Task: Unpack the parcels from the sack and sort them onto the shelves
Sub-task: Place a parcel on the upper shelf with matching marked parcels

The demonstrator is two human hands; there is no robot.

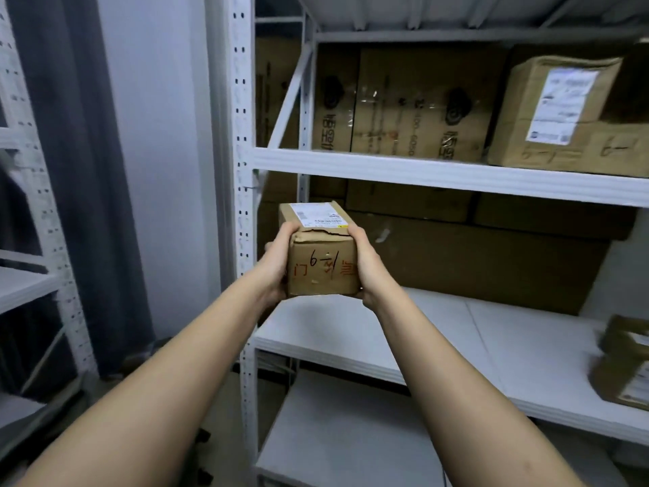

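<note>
Both hands point(367, 268) — one parcel point(321, 261)

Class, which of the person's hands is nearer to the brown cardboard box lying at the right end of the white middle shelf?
Right. The right hand is on the held parcel's side facing that brown cardboard box; the left hand grips the far side.

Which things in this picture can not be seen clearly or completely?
- Small parcel, head view: sides covered by left hand and right hand; label print too small.
- Box at right edge: cut off, blurred.
- Sack: not in view.
</note>
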